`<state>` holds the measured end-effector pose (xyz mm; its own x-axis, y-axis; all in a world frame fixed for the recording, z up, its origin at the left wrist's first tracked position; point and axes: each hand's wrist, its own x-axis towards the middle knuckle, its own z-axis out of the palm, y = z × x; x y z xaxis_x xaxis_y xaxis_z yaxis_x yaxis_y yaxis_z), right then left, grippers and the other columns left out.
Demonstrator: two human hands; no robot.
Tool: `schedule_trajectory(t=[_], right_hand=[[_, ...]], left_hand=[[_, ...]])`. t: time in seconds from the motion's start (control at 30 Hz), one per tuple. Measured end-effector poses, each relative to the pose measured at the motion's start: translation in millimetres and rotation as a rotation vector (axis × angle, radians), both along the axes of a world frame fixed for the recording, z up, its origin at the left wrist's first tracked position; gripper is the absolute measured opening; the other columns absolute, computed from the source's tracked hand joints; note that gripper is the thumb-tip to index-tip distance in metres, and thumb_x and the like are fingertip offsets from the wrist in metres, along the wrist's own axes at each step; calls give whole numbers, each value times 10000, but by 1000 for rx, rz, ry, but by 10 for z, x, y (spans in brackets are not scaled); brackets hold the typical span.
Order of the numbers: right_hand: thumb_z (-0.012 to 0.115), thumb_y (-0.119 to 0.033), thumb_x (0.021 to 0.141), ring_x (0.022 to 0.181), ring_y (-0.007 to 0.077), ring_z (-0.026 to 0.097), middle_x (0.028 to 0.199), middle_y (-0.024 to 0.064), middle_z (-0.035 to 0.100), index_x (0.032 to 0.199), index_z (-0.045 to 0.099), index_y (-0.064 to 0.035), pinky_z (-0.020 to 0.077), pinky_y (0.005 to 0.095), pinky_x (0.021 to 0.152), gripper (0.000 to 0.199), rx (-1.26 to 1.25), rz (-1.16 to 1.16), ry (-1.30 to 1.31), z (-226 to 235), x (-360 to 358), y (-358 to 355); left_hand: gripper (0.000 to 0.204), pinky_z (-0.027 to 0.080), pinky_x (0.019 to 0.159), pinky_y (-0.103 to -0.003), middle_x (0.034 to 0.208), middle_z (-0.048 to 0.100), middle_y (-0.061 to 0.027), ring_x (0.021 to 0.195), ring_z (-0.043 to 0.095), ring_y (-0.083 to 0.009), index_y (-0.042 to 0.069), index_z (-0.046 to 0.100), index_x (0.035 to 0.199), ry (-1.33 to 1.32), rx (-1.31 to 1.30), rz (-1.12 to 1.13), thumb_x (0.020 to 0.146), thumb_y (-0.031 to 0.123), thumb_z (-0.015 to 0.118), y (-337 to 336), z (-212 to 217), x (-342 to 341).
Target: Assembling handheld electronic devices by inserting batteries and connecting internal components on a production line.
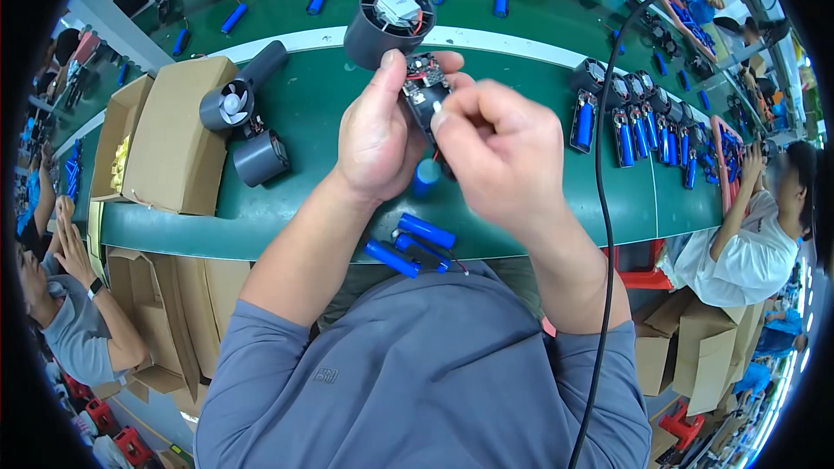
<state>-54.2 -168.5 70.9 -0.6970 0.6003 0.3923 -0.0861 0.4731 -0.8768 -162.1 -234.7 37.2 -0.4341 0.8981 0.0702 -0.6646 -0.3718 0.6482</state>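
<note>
left hand (375, 135): clamped round the handle of the fan body (388, 24), thumb up along its left side, fingers wrapped behind; held above the tabletop at picture centre
right hand (504, 149): fingers pinched together on the circuit board (423, 85), thumb and forefinger tips meeting at the board's lower part; what small part they pinch, I cannot tell
fan body: dark grey round housing at 12 o'clock of the hands, open face toward the camera, a pale square part with a red wire inside it
circuit board: dark, sits in the opened handle just below the housing, between the two hands
blue cell (426, 176): its end shows just under the hands, at 6 o'clock of the board, partly hidden by the right hand
loose cells (408, 245): three blue cylinders with thin wires, lying on the near edge of the tabletop at 6 o'clock of the hands
tabletop (313, 113): green belt with a white stripe, curving across the view
finished fan (239, 95): grey, white blades, lying at 9 o'clock of the hands, a grey housing (261, 158) just beside it
box (169, 135): brown cardboard, flaps open, at 9 o'clock, past the fan
fan row (638, 117): opened handles with blue cells, lined up at 3 o'clock
cable (601, 208): black, hanging down at 3 o'clock of the right hand
co-worker (751, 247): white top, seated at 4 o'clock
</note>
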Motion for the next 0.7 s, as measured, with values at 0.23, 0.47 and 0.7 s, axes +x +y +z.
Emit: schedule_trajectory(t=[0.23, 0.47, 0.7], right_hand=[[593, -68, 721, 456, 217, 539, 585, 105, 578, 669, 588, -16, 418, 326, 451, 74, 74, -84, 11, -179, -131, 52], [582, -118, 729, 460, 217, 564, 510, 102, 565, 686, 622, -29, 441, 325, 471, 107, 62, -109, -152, -173, -118, 88], [573, -122, 740, 460, 211, 555, 500, 105, 559, 692, 632, -13, 447, 333, 493, 133, -27, -67, -217, -159, -103, 130]], left_hand=[[516, 463, 667, -277, 948, 627, -77, 813, 603, -159, 37, 540, 1132, 104, -35, 17, 981, 480, 321, 86, -139, -50], [519, 430, 603, -256, 907, 627, -57, 748, 582, -131, 51, 577, 1078, 110, -104, 43, 979, 493, 322, 109, -204, -15], [504, 428, 621, -248, 900, 624, -51, 755, 572, -120, 49, 592, 1054, 111, -155, 60, 981, 482, 343, 117, -191, 7]])
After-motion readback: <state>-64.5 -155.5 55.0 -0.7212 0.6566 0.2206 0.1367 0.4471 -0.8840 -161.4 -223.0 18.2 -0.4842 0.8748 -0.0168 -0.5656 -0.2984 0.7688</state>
